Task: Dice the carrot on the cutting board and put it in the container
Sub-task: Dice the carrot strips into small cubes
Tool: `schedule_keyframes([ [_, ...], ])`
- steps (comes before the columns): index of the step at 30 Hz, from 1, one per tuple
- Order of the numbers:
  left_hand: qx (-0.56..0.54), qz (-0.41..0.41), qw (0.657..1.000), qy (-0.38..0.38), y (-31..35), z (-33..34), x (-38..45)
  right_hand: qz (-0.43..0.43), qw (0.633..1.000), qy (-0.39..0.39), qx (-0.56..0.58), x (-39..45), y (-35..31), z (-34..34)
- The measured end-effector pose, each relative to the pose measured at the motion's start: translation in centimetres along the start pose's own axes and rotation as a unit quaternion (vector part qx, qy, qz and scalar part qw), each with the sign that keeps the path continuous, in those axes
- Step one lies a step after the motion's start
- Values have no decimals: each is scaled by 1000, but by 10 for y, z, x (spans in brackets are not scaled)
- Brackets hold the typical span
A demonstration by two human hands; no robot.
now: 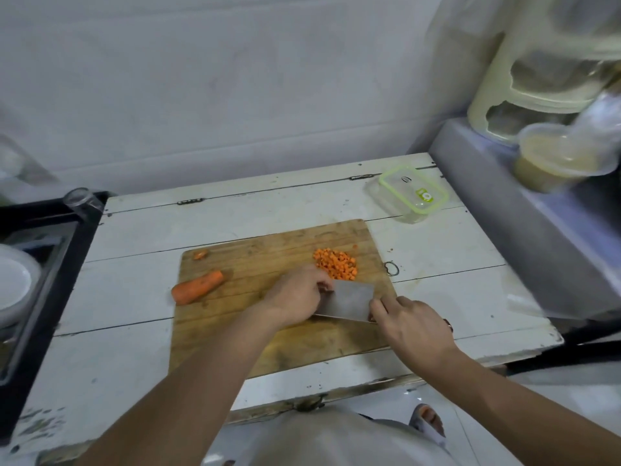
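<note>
- White-painted plank table [141,230] against a pale wall; wooden cutting board [255,334] lies on it, roughly centred.
- Left of the table: dark-framed sink [40,250] with a white bowl [13,284] in it; a clear glass [82,198] sits at the sink's far corner.
- Right of the table: grey ledge [524,210] holding a lidded plastic tub [551,156] with yellowish contents – blurred, can't tell what it is.
- Container [414,193] – clear, green-rimmed lid on – sits at the table's far right, well apart from the board.
- Diced carrot pile [336,264] on the far right part of the board, just beyond the cleaver.
- Uncut carrot half [197,286] at the board's left edge, thick end overhanging onto the table; a small carrot scrap [201,254] sits near the far-left corner.
- Cleaver [347,302] on the board, blade face tilted up toward the camera.
- Left hand [295,294] is at the blade's left end, fingers curled down at it – what's under them is hidden.
- Right hand [413,327] grips the cleaver at its handle end, fingers wrapped over it.
- Person's foot in a sandal [428,420] visible on the floor below the table edge.
</note>
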State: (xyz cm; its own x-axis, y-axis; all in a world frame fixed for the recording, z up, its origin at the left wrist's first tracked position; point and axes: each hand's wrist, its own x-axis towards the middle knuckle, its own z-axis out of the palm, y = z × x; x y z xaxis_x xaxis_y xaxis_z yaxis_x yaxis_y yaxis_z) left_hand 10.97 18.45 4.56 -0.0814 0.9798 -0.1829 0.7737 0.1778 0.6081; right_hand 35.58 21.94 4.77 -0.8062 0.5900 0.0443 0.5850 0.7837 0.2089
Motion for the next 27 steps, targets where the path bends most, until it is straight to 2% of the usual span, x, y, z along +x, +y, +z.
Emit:
schedule_keyframes([
  [4, 87, 8, 995, -52, 8, 10, 16, 11, 1000, -4, 4, 1, 2, -3],
  [7, 44, 2, 999, -28, 10, 1, 29, 28, 999, -14, 14, -1, 5, -9],
  [10, -40, -36, 994, 94, -4, -26, 19, 49, 997, -21, 58, -3, 5, -10],
  [12, -63, -89, 973, 202, -29, -49, -3, 72, 993, -32, 88, -3, 1, -10],
  [15, 12, -184, 933, 308, -92, -79, -48, 119, 985, -36, 122, 2, -12, -14],
  [17, 83, -235, 928, 278, -133, -88, -71, 151, 970, -39, 187, 10, -21, -18],
  [20, 135, -263, 946, 136, -158, -80, -88, 190, 939, -26, 287, 26, -34, -28],
  [23, 173, -245, 946, 122, -151, -75, -88, 207, 922, -31, 326, 41, -41, -38],
  [25, 115, -281, 947, 104, -129, -75, -88, 213, 921, -27, 324, 46, -42, -42],
  [26, 19, -300, 950, 88, -113, -76, -91, 221, 918, -26, 327, 47, -41, -45],
  [27, -128, -314, 936, 95, -100, -73, -92, 230, 913, -26, 336, 49, -41, -46],
])
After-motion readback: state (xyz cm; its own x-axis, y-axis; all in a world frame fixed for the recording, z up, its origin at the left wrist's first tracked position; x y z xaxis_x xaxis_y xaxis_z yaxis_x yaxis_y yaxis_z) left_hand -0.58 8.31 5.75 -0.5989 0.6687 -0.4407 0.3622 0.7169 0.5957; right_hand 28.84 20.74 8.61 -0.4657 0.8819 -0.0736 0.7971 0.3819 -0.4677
